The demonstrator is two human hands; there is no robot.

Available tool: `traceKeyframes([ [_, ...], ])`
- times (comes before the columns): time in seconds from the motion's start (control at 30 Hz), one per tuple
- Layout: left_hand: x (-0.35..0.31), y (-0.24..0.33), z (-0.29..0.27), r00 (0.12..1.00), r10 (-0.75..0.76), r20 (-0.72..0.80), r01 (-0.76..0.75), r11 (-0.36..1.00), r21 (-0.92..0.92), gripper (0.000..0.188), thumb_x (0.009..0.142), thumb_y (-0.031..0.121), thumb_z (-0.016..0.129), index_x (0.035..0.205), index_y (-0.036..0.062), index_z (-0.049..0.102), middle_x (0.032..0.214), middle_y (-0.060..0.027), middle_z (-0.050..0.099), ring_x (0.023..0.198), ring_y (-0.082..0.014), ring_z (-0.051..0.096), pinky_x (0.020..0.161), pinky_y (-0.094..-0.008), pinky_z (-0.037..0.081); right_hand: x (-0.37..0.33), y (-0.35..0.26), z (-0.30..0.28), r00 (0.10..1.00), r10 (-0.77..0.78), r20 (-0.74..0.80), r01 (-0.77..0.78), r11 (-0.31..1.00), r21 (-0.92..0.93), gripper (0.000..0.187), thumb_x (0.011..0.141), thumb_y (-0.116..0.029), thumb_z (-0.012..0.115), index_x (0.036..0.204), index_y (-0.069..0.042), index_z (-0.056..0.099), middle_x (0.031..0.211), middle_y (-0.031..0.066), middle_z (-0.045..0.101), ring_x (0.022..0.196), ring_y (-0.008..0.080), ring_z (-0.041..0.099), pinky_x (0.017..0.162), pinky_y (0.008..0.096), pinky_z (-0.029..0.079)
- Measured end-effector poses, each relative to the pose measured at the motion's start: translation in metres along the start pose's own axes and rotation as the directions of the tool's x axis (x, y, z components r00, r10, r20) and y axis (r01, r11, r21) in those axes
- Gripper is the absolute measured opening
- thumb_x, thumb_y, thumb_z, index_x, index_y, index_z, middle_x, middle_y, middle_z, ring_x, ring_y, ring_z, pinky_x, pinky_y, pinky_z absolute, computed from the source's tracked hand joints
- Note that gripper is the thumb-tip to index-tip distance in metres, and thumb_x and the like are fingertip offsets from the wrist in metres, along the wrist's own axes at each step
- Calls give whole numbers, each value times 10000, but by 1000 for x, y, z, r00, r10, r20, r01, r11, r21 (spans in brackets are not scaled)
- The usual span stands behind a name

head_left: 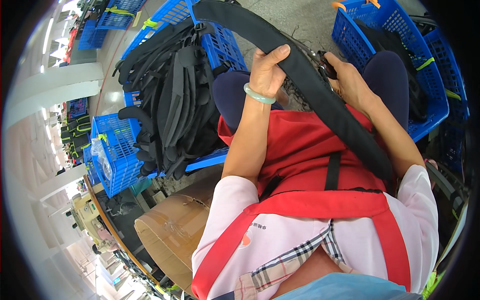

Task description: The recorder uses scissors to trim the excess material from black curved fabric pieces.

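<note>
A long, curved black padded strap [320, 92] runs from the upper middle down across my lap. My left hand [266, 74], with a pale green bangle at the wrist, is closed round it, the thumb lying on top. Beside the strap's right edge, my right hand [350, 82] is closed on scissors [327, 68] with dark handles. The strap and my fingers partly hide the scissors, so how far the blades are apart cannot be made out. A red apron [300, 145] covers my lap under the strap.
At the left, a blue crate [225, 47] is heaped with black padded straps [175, 95]. Another blue crate [420, 75] with black pieces stands at the right. A cardboard box [175, 225] is near my left elbow. Dark thread scraps [299, 95] lie on the floor between my knees.
</note>
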State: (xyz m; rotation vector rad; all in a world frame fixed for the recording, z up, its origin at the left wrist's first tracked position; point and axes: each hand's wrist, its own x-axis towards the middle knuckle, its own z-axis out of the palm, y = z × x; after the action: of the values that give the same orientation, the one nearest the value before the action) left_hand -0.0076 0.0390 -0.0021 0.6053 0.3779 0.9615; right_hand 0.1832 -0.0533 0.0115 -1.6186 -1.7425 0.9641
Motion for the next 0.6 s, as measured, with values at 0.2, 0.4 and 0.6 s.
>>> traceKeyframes([
  [0.2, -3, -4, -1, 1000, 1, 21, -1, 1000, 1, 176, 799, -51, 686, 934, 59, 660, 922, -45, 673, 853, -177, 647, 802, -339, 540, 0, 9, -1, 996, -79, -35, 82, 993, 83, 333, 879, -247, 645, 1012, 11, 483, 743, 267, 548, 721, 453, 501, 651, 427, 419],
  [0.4, 6, 9, -8, 1000, -13, -6, 13, 1000, 8, 163, 811, -28, 687, 942, 62, 653, 920, -42, 668, 852, -173, 648, 791, -323, 541, -3, 12, 2, 999, -40, -14, 41, 995, 93, 362, 879, -265, 638, 1060, 3, 474, 745, 246, 539, 656, 398, 469, 630, 402, 416],
  [0.6, 3, 7, -7, 1000, 14, -25, -15, 1000, -22, 154, 816, -18, 687, 939, 68, 650, 901, -43, 666, 842, -182, 651, 783, -331, 544, -11, 3, -8, 996, -20, 83, 6, 986, 167, 526, 825, -278, 668, 1214, -44, 402, 872, 222, 589, 696, 379, 526, 634, 398, 430],
])
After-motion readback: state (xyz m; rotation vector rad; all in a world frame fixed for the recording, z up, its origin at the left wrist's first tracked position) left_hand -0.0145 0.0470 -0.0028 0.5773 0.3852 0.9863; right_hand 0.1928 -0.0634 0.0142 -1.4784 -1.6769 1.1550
